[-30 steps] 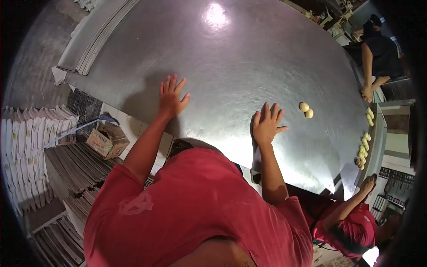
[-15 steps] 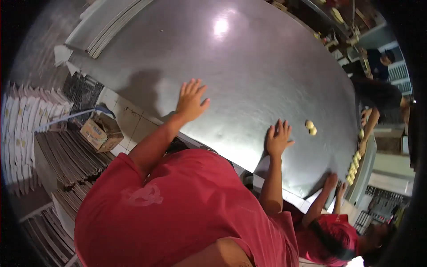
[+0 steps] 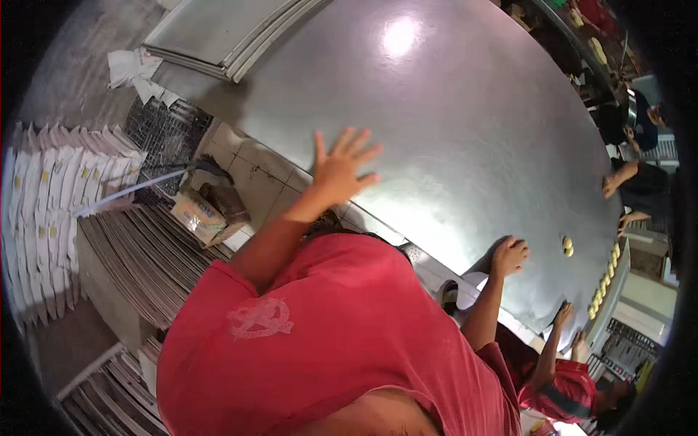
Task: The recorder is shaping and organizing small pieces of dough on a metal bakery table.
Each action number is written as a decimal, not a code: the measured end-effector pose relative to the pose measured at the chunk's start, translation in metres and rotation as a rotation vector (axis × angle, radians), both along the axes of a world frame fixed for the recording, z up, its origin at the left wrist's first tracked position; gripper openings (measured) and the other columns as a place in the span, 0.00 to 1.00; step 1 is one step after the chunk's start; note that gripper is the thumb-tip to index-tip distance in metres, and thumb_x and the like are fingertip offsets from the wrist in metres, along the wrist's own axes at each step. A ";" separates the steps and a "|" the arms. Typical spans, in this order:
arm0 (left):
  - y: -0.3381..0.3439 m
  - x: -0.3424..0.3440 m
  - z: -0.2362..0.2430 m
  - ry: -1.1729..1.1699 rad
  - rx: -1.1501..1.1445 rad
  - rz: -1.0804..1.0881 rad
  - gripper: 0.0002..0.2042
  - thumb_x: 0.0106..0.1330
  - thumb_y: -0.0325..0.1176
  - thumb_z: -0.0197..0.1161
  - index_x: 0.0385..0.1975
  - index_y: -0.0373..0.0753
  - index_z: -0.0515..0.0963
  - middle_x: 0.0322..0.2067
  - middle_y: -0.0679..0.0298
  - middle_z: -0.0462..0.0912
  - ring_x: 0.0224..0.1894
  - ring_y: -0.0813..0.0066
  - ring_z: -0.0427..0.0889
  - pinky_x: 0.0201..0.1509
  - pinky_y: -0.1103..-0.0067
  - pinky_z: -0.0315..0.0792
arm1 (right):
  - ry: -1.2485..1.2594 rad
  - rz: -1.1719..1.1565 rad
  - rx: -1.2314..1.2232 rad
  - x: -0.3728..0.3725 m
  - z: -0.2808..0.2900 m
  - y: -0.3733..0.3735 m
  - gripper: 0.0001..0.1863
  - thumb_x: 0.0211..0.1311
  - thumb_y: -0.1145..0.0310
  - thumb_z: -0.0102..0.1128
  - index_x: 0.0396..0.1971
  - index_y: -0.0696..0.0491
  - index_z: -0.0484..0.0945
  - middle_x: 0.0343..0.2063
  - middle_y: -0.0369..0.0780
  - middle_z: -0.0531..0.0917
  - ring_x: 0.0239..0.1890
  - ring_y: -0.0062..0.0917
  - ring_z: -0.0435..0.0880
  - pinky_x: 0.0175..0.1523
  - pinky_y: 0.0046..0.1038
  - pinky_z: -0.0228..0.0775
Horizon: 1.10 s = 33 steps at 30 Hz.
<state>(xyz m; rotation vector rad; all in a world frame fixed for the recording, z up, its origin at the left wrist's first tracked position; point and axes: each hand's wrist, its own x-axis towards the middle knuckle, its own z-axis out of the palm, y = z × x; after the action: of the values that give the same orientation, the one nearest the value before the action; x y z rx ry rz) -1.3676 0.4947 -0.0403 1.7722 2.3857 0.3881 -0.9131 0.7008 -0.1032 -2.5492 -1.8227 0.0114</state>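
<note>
Dough balls [image 3: 567, 245], two of them, pale yellow, are lying side by side on the right part of the grey table [image 3: 436, 145], just beyond the right hand [image 3: 510, 256]. That hand is hovering over or resting on the table, its fingers partly bent; whether its grip is clenched or loosened, I cannot tell. The left hand [image 3: 339, 171] is spreading all five fingers above or on the near edge, its grip released; contact is not showing clearly. More dough is forming one row [image 3: 603, 283] along the right edge, its pieces too small to count surely.

Printed lettering is showing on one box [image 3: 200, 218] at the left. One pale emblem [image 3: 262, 320] is marking the red shirt [image 3: 342, 341]. White packs [image 3: 54, 211] are standing in a line, bearing small yellow marks too small to read. One stack of trays [image 3: 218, 33] is lying at the table's upper left corner. One co-worker in red [image 3: 563, 392] is reaching in from the lower right; another in dark clothes [image 3: 647, 189] is standing by the right edge.
</note>
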 end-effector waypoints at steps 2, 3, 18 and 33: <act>-0.007 -0.056 -0.018 0.092 0.017 0.069 0.31 0.67 0.62 0.52 0.70 0.66 0.62 0.76 0.65 0.49 0.78 0.58 0.43 0.73 0.39 0.27 | 0.034 0.041 -0.018 -0.031 0.008 -0.024 0.36 0.73 0.44 0.39 0.73 0.50 0.55 0.74 0.50 0.53 0.76 0.46 0.48 0.70 0.62 0.41; -0.008 -0.067 -0.016 0.091 0.006 0.043 0.31 0.67 0.62 0.52 0.70 0.66 0.62 0.76 0.65 0.49 0.78 0.58 0.43 0.73 0.39 0.27 | 0.074 0.105 -0.028 -0.045 0.009 -0.036 0.37 0.73 0.43 0.38 0.74 0.49 0.53 0.74 0.51 0.51 0.77 0.47 0.45 0.71 0.62 0.38; 0.001 -0.088 -0.004 0.137 0.026 0.122 0.36 0.65 0.60 0.56 0.72 0.55 0.61 0.75 0.55 0.50 0.78 0.50 0.41 0.72 0.39 0.30 | 0.042 0.067 0.035 -0.105 0.034 -0.076 0.39 0.71 0.37 0.38 0.75 0.42 0.51 0.76 0.48 0.48 0.78 0.46 0.42 0.73 0.62 0.31; 0.215 -0.118 -0.020 0.096 -0.074 -0.379 0.37 0.74 0.54 0.44 0.73 0.33 0.50 0.75 0.51 0.47 0.78 0.59 0.41 0.80 0.61 0.35 | 0.023 0.057 0.072 -0.108 0.037 -0.071 0.39 0.69 0.36 0.41 0.74 0.40 0.55 0.75 0.46 0.51 0.77 0.45 0.44 0.73 0.62 0.33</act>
<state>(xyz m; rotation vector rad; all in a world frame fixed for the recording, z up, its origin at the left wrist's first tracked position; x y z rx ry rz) -1.4854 0.7100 -0.0600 2.1884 2.0216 0.1668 -1.0212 0.6301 -0.0663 -2.4383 -1.8517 -0.0235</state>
